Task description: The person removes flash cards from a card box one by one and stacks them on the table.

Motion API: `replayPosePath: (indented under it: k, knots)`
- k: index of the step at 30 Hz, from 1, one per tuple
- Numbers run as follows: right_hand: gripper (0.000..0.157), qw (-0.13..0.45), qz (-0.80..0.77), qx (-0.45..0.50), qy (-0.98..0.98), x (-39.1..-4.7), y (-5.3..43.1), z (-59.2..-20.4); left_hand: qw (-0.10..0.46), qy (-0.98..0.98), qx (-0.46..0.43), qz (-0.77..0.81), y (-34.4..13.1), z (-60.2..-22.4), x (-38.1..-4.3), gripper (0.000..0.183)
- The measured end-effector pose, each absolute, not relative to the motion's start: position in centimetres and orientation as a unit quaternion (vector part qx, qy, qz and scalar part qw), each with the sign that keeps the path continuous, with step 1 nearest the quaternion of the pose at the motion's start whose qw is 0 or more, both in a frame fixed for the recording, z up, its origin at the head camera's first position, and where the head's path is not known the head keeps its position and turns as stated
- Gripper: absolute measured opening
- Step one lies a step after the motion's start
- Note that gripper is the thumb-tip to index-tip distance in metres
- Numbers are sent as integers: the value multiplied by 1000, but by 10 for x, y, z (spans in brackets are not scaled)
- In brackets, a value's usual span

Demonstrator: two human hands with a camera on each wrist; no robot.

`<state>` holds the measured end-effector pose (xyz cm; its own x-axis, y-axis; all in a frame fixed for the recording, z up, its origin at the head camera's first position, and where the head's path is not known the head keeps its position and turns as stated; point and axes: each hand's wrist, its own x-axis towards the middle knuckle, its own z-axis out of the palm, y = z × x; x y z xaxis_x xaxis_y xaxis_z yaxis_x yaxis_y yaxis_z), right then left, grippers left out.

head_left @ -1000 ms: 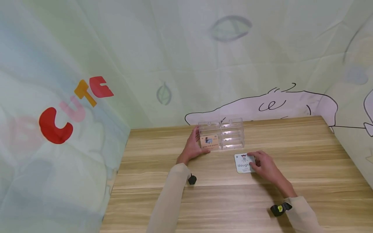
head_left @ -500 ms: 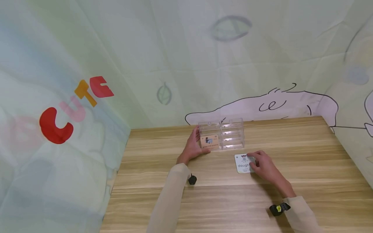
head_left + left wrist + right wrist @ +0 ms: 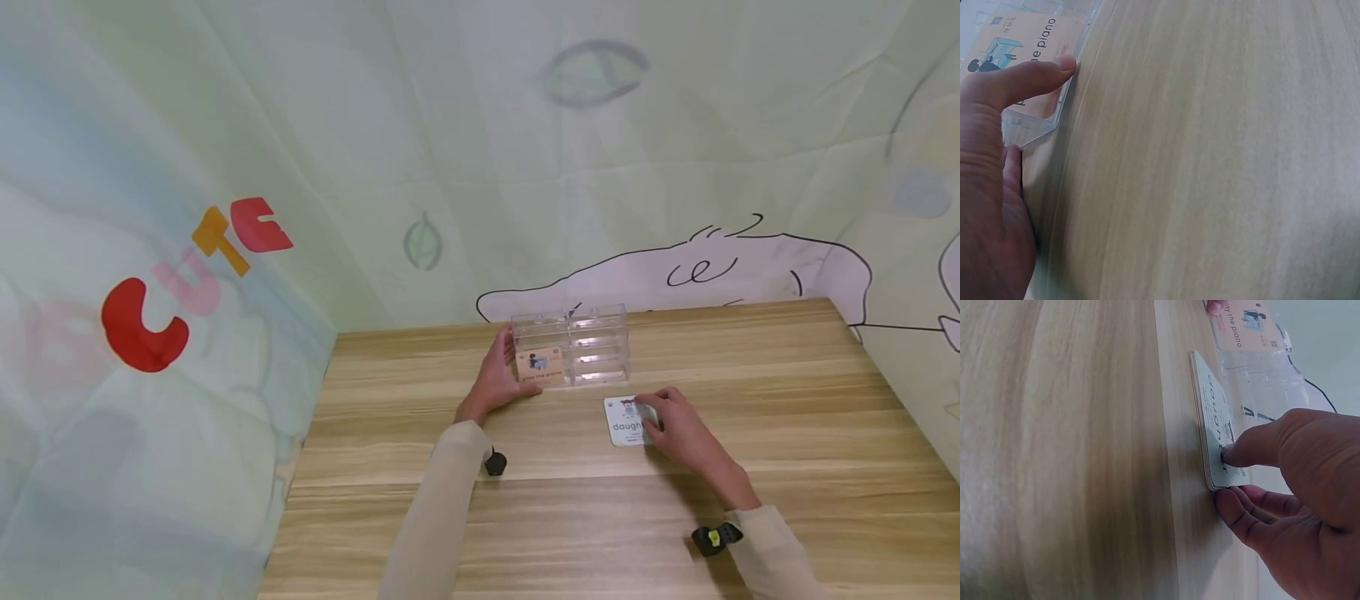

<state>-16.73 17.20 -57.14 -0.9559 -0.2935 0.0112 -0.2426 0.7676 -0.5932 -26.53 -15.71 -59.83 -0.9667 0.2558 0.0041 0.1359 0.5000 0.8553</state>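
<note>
A clear plastic rack [image 3: 598,340] with two columns of compartments stands near the back of the table. My left hand [image 3: 495,379] holds its left side, fingers along the side wall and thumb across the front. That thumb overlaps an orange card [image 3: 1038,40], printed with "the piano", in the lower left compartment. In front of the rack's right half lies a thin stack of pale cards [image 3: 1211,415], the top one reading "daugh…". My right hand [image 3: 686,429] pinches this stack at its right edge, thumb on the face and fingers at the edge; the word's end is hidden.
The wooden table [image 3: 562,525] reaches back to a printed cloth backdrop [image 3: 420,125]. Another cloth with coloured letters hangs along the left side. A black wrist camera [image 3: 495,463] shows at the left sleeve and another [image 3: 708,540] at the right.
The right hand's fingers and wrist have shifted very slightly at the card stack. The left hand and the rack stay where they were.
</note>
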Motion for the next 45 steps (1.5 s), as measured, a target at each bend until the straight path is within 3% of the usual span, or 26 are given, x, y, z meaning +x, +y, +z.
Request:
replayPosePath:
  k: [25,35,45]
  knots:
    - [34,20,-295,-165,941,-166,173,-572,58,858,117,497,-157,-597,-263,128]
    - [46,22,-302,-163,939,-169,176,-567,54,856,123,500,-158,-598,-264,129]
    - [44,-5,-317,-204,926,-183,169,-559,54,854,126,501,-159,-600,-265,129]
